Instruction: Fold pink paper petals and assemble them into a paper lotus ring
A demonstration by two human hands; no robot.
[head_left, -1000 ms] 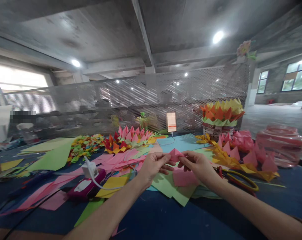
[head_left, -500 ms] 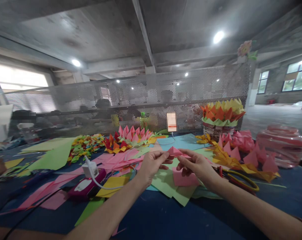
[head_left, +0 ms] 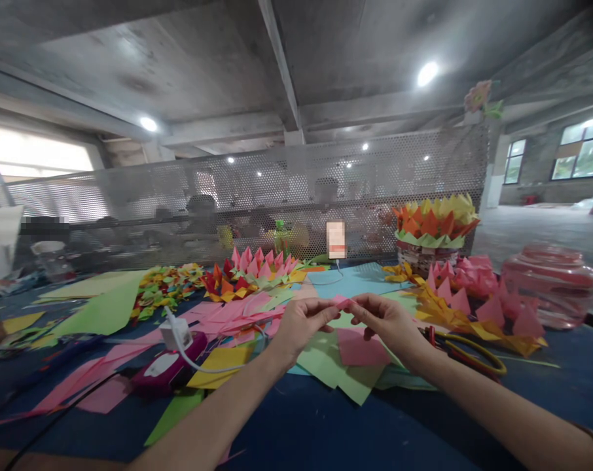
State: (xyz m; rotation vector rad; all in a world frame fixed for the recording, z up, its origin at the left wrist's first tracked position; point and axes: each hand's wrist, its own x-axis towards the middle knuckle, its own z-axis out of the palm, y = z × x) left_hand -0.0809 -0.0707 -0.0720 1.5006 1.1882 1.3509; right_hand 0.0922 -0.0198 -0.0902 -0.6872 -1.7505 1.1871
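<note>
Right between the two hands, up off the table, is a little piece of folded pink paper [head_left: 343, 303]. The left hand [head_left: 302, 326] pinches one end between thumb and pointing finger, and the right hand [head_left: 387, 324] pinches the other end the same way. Only a small bit of pink peeks out between the fingertips, so I can't tell its whole shape. The other fingers curl loosely. Under the hands, a flat pink square [head_left: 363, 348] lies on light green sheets [head_left: 320, 358]. To the left I see a yellow sheet [head_left: 224, 366] and a purple power strip [head_left: 159, 378] with a white plug [head_left: 177, 335] in it. To the right are rows of pointy pink and orange paper [head_left: 461, 302], near a see-through pink jar [head_left: 549, 288]. Everything sits on a dark blue table [head_left: 301, 428]. Behind it stands a gray wall full of tiny holes [head_left: 277, 186].
</note>
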